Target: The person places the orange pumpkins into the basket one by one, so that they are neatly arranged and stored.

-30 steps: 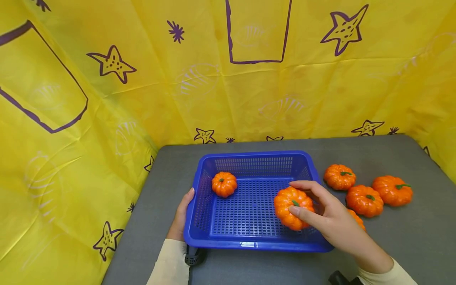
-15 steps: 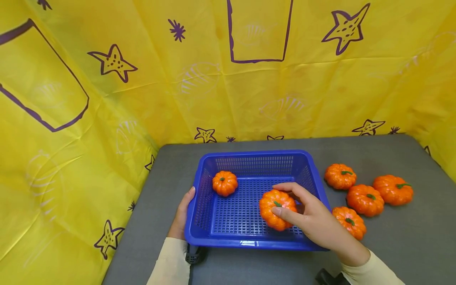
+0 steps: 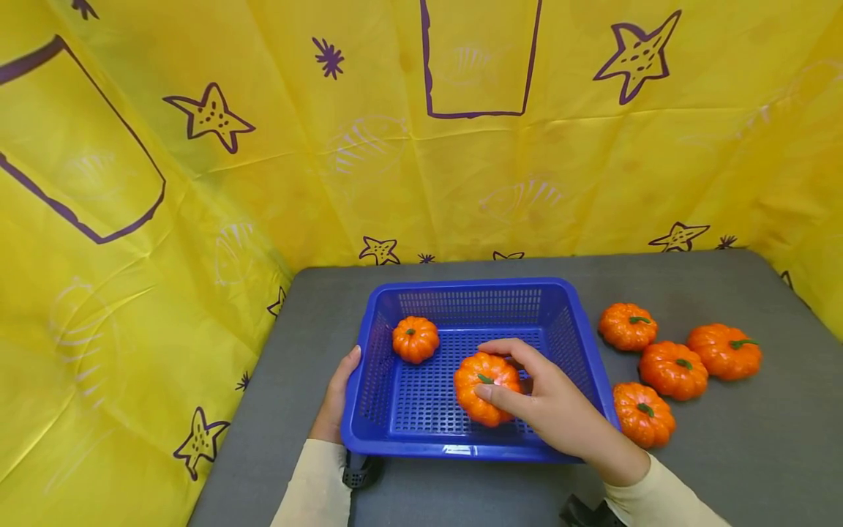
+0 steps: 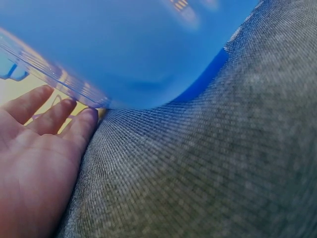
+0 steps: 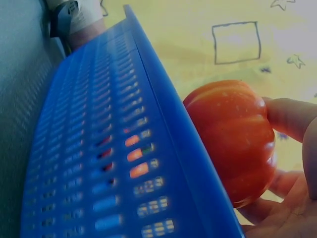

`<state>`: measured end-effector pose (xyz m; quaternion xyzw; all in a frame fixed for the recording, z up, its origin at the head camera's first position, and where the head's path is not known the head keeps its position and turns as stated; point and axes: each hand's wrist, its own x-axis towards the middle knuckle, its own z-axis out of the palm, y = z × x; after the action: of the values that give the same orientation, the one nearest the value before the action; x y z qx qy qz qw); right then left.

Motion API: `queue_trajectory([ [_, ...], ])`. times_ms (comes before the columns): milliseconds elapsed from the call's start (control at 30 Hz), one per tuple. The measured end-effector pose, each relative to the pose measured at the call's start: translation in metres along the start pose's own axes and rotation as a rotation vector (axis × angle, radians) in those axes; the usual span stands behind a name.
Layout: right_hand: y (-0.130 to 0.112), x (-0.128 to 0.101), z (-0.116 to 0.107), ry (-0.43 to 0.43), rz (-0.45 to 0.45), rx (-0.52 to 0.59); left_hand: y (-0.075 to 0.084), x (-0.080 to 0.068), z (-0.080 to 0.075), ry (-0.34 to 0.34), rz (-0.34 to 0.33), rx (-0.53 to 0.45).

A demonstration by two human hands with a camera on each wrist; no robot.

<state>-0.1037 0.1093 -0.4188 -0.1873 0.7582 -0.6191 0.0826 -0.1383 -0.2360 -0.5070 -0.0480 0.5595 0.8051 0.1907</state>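
A blue plastic basket (image 3: pixel 461 450) with slotted walls sits on the grey tabletop. My left hand (image 3: pixel 338 388) is at its left side; in the left wrist view, the left fingers (image 4: pixel 67 116) stretch out with their tips at the basket's outer wall. Over the inside of the basket, my right hand (image 3: pixel 560 406) grips an orange toy pumpkin (image 3: pixel 476 402) with a green stem. In the right wrist view, that pumpkin (image 5: pixel 230 139) shows beyond the basket rim and partly above it. A smaller pumpkin (image 3: pixel 416 339) lies inside at the back left.
Right of the basket, several more pumpkins lie on the table: one near the basket's front right corner (image 3: pixel 644 415), and others farther back, including a flatter pumpkin (image 3: pixel 724 352). A yellow printed cloth (image 3: pixel 461 161) hangs behind and along the sides.
My right hand has carried its pumpkin leftward, from the basket's right part to near its middle. The left hand, the basket and the other pumpkins stay put.
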Motion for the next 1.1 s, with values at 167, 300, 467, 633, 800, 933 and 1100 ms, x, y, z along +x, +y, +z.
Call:
queue_trajectory([
  [167,-0.002,0.004,0.01,-0.021,0.002,-0.008,0.001,0.0,-0.001,-0.009,0.002,0.007],
  [300,-0.004,0.008,0.017,-0.036,-0.016,-0.017,0.0,0.0,0.0,-0.015,0.001,0.003],
  [467,-0.011,0.014,0.025,-0.065,-0.038,-0.056,0.0,0.001,0.0,-0.01,0.0,-0.006],
  [633,-0.018,0.02,0.032,-0.081,-0.016,-0.065,0.0,0.001,-0.001,-0.012,0.001,-0.003],
  [800,-0.019,0.027,0.04,-0.086,-0.009,-0.086,-0.001,0.0,-0.001,-0.031,-0.003,-0.005],
  [933,-0.015,0.031,0.048,-0.094,-0.02,-0.12,0.0,0.0,-0.001,-0.038,-0.005,-0.014],
  [1100,-0.014,0.035,0.058,-0.121,-0.001,-0.147,0.0,0.001,-0.001,-0.028,0.0,-0.022],
])
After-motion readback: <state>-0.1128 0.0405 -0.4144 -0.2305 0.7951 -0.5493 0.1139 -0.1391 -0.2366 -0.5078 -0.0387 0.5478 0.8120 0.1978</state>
